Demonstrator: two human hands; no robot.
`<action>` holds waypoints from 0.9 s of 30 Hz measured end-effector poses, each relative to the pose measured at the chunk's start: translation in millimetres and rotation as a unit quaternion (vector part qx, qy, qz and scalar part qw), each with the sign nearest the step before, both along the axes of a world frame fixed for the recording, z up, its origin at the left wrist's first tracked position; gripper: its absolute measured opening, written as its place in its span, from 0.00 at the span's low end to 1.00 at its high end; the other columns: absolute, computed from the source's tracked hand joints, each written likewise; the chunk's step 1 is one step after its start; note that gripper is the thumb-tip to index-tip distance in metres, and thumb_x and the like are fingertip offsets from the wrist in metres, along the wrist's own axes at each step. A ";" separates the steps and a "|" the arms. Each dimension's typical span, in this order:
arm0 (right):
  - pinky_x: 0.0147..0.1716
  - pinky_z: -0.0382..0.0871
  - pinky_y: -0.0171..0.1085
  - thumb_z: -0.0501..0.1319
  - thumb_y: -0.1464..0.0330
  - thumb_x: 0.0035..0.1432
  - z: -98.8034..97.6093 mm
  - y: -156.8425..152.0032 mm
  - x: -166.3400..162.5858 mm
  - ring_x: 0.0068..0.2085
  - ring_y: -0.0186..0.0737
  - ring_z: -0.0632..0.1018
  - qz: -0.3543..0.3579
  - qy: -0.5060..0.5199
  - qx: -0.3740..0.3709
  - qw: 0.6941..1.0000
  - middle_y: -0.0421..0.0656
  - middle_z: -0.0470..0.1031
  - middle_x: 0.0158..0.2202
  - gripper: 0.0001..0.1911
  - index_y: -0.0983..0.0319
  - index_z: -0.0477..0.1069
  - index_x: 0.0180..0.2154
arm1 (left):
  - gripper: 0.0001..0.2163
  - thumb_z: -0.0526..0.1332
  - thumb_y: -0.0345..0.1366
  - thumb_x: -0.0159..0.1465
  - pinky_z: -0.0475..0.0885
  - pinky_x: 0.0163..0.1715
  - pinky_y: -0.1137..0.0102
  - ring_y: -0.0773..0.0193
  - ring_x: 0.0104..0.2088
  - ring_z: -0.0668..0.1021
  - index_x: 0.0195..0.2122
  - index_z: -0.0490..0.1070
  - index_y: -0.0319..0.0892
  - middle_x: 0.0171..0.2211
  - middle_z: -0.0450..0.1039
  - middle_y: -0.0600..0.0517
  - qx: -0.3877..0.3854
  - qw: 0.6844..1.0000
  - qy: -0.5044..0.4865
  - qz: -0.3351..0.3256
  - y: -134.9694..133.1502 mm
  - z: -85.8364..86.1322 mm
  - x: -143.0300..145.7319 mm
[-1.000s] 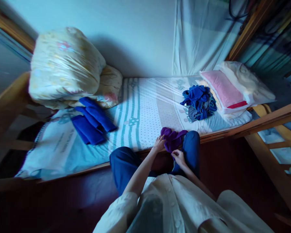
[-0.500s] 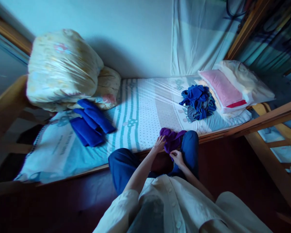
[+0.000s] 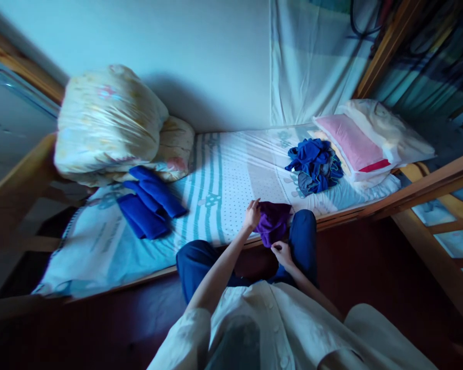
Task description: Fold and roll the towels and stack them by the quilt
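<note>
A crumpled purple cloth [image 3: 273, 222] hangs between my hands at the front edge of the bed; its exact kind is not clear. My left hand [image 3: 252, 214] pinches its upper left edge. Lower down, my right hand [image 3: 282, 252] has thumb and finger closed on its bottom corner, close to my right knee. Beyond it on the mattress lies a loose heap of blue cloths [image 3: 317, 163] with pale edging. Off to the left are several folded blue cloths [image 3: 151, 203] laid side by side.
The bed has a patterned sheet [image 3: 235, 177]. A big bundled quilt [image 3: 110, 123] rests at its left end. Pink and white pillows [image 3: 351, 139] lie at the right end, by a wooden rail [image 3: 428, 182]. A pale curtain [image 3: 304, 67] hangs behind.
My left hand has lifted and drawn the purple cloth's upper part up, so it is more spread out than before. My right hand stays nearly in place. The view has shifted slightly.
</note>
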State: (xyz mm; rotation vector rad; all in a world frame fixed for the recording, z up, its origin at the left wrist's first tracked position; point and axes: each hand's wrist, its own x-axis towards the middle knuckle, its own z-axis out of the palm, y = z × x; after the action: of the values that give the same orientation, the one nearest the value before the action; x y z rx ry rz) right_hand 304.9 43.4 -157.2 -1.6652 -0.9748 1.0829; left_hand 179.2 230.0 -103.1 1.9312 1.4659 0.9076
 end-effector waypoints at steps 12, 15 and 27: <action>0.44 0.77 0.44 0.63 0.58 0.52 14.7 19.3 -0.1 0.41 0.46 0.81 -0.091 -0.004 0.042 0.995 0.48 0.82 0.40 0.12 0.58 0.75 0.36 | 0.11 0.65 0.42 0.64 0.75 0.32 0.75 0.67 0.34 0.80 0.41 0.76 0.39 0.36 0.79 0.50 0.084 0.938 -0.334 0.040 7.4 193.6 -17.4; 0.47 0.77 0.42 0.69 0.59 0.49 41.5 33.6 -14.9 0.48 0.46 0.80 -0.062 0.047 0.074 0.994 0.49 0.78 0.52 0.24 0.57 0.72 0.48 | 0.12 0.66 0.43 0.63 0.76 0.33 0.76 0.70 0.32 0.79 0.42 0.74 0.40 0.38 0.77 0.51 0.075 0.915 -0.394 0.033 3.5 220.3 -19.7; 0.27 0.71 0.32 0.69 0.60 0.50 107.4 88.3 -4.6 0.27 0.33 0.77 -0.105 0.308 0.109 0.939 0.32 0.76 0.29 0.26 0.53 0.62 0.48 | 0.16 0.69 0.46 0.63 0.77 0.41 0.73 0.72 0.38 0.78 0.45 0.69 0.45 0.39 0.72 0.56 0.193 0.874 -0.433 0.110 -13.4 252.7 -78.7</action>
State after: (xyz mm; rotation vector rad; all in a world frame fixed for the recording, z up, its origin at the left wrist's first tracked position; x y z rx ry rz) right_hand 300.3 131.7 -49.7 -1.1071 -0.4721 1.1939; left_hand 100.5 216.6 149.6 1.2597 0.9872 1.9668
